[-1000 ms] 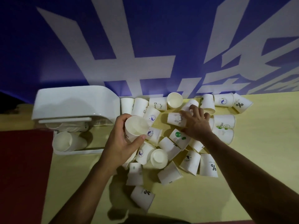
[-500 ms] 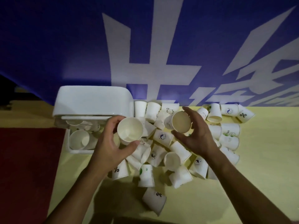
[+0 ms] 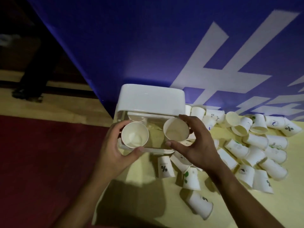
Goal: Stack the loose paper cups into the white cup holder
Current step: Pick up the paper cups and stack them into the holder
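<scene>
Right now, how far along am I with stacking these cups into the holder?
Early on, it seems. Done: unclear, since your hands hide most of the white cup holder's inside. In hand: the left hand grips one paper cup and the right hand a second cup, both mouth-up at the holder's front. Left: well over a dozen loose cups lie on the yellow table.

Dim, dark corners, soft motion blur, wide-angle bending at edges, arm shadows on table (image 3: 148, 186)

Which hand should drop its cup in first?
Probably the left hand: the left cup is upright over the holder, while the right hand holds the right cup tilted at the holder's edge.
</scene>
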`<state>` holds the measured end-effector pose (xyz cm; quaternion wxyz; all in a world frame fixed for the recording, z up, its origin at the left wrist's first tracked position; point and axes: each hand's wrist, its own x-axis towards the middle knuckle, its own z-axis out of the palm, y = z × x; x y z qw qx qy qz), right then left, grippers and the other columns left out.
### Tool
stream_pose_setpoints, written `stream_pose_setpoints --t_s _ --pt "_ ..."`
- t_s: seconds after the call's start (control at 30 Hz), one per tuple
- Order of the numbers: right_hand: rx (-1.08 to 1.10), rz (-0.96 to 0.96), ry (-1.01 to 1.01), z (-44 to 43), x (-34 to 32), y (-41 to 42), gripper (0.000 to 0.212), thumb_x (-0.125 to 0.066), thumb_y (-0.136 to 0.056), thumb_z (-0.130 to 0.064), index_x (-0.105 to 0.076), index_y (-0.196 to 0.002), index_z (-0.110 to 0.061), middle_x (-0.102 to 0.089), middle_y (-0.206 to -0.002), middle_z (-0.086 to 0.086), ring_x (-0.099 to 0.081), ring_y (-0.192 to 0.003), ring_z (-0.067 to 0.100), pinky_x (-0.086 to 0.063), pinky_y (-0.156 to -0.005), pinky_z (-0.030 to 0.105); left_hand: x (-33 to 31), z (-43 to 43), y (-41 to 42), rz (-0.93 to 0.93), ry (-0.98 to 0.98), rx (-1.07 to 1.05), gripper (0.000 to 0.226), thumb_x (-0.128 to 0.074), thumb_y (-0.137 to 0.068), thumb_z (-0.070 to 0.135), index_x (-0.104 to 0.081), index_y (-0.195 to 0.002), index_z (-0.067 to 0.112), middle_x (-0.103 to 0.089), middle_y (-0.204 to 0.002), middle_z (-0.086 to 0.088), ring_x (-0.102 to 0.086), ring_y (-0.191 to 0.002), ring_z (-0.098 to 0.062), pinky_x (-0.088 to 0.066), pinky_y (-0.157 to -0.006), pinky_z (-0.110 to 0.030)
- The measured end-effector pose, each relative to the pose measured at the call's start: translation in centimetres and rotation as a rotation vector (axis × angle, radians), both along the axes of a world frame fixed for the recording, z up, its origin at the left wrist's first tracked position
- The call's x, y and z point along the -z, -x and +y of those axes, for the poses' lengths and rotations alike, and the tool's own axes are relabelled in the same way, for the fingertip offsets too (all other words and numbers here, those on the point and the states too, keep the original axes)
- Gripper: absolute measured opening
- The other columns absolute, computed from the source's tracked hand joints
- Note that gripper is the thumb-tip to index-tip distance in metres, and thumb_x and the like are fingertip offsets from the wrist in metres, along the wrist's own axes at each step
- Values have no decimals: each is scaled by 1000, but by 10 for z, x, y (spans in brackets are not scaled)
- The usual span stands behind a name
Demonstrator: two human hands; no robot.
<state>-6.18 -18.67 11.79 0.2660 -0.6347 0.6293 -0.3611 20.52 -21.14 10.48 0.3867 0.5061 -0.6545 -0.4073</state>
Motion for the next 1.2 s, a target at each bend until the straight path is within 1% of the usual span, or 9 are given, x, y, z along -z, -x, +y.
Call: stream_pose_setpoints --t_s 0.1,0.2,0.37,0.53,0.7,0.8,1.0,1.13,1.2 --pt "-3 4 4 -4 2 -30 75 -86 -72 -50 -58 -136 -22 -58 -125 -16 -54 -114 -4 -42 -90 11 14 -3 -27 -31 -21 -40 76 -84 -68 44 -52 -134 22 -58 -133 6 -59 -122 -21 -52 -96 -45" --pt "24 0 8 -3 4 -46 72 -90 -72 -42 -59 -133 -21 -58 -125 -14 -53 -114 -6 -41 -88 8 26 -8 -38 -54 -53 -61 78 -91 -65 36 -51 -132 26 -59 -129 9 -61 -118 -19 -55 -93 -46" --pt "58 13 -21 3 7 -53 71 -87 -73 -46 -59 -133 -22 -61 -123 -10 -57 -112 3 -44 -83 10 35 -18 -35 -100 46 -2 74 -93 -69 20 -55 -132 29 -55 -127 14 -54 -121 -3 -45 -95 -18" --pt "92 17 -45 10 6 -51 72 -87 -73 -47 -60 -133 -20 -62 -126 -9 -57 -114 4 -44 -84 9 58 -21 -26 -159 -11 13 72 -94 -69 27 -59 -131 18 -57 -128 5 -55 -117 -3 -40 -93 -9" --pt "128 12 -68 14 7 -50 73 -89 -72 -45 -61 -134 -21 -62 -124 -11 -56 -113 0 -44 -82 8 85 -28 -19 -266 -100 35 75 -91 -69 39 -56 -134 24 -53 -132 9 -58 -117 -13 -55 -86 -30" --pt "140 -11 -82 16 12 -51 73 -89 -71 -45 -60 -134 -21 -63 -125 -11 -56 -114 -2 -44 -83 7 89 -33 -10 -381 -142 -26 78 -91 -69 42 -55 -136 21 -55 -137 7 -58 -118 -16 -49 -83 -28" --pt "154 -59 -71 17 26 -72 75 -89 -71 -45 -58 -135 -20 -63 -126 -8 -56 -115 -3 -46 -89 11 93 -32 -4 -479 -175 -18 82 -88 -68 54 -52 -133 18 -59 -133 0 -63 -114 -23 -55 -76 -37" --pt "161 -110 -1 4 26 -97 75 -85 -74 -50 -57 -135 -19 -62 -126 -9 -58 -117 2 -49 -94 20 89 -29 -16 -363 -207 30 92 -90 -71 37 -38 -147 28 -51 -140 7 -57 -118 -10 -55 -83 -33" --pt "146 -119 -16 -5 30 -108 75 -86 -74 -49 -57 -136 -21 -62 -127 -10 -58 -118 6 -51 -95 26 89 -26 -25 -347 -219 43 88 -83 -78 21 -36 -152 25 -51 -142 3 -57 -122 -13 -51 -88 -29"
